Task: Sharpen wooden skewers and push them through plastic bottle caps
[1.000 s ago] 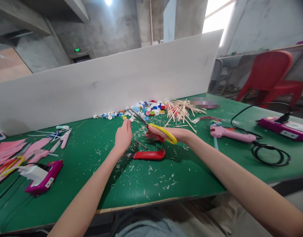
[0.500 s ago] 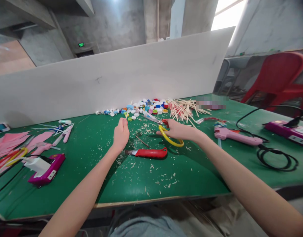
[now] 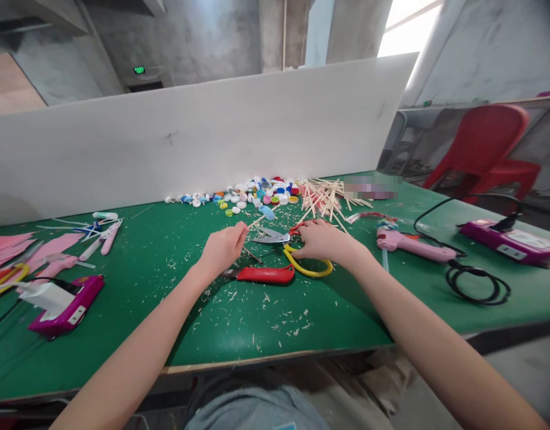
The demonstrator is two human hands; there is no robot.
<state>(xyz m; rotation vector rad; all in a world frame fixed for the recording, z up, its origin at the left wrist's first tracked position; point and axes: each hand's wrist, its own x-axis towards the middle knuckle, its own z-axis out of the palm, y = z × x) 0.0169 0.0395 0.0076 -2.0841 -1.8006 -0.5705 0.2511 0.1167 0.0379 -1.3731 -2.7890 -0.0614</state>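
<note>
My left hand [image 3: 223, 248] is closed in a pinch on a thin wooden stick [image 3: 255, 222] that points up to the right. My right hand [image 3: 322, 240] lies over the handles of yellow-handled scissors [image 3: 297, 254] resting on the green table [image 3: 239, 322], its fingers curled on the handles. The scissors' blades [image 3: 269, 238] point left towards the stick. A red utility knife [image 3: 262, 275] lies just in front of both hands, among wood shavings.
A heap of coloured bottle caps [image 3: 257, 194] and a pile of wooden sticks [image 3: 326, 197] lie by the white board [image 3: 203, 137]. A pink glue gun [image 3: 413, 245] with black cable sits right; purple power strips [image 3: 66, 307] [image 3: 512, 239] sit at both sides. Pink paper pieces [image 3: 24, 251] lie far left.
My right hand has lowered the scissors from the air onto the table. My left hand, raised beside them before, now pinches a stick lower down near the blades.
</note>
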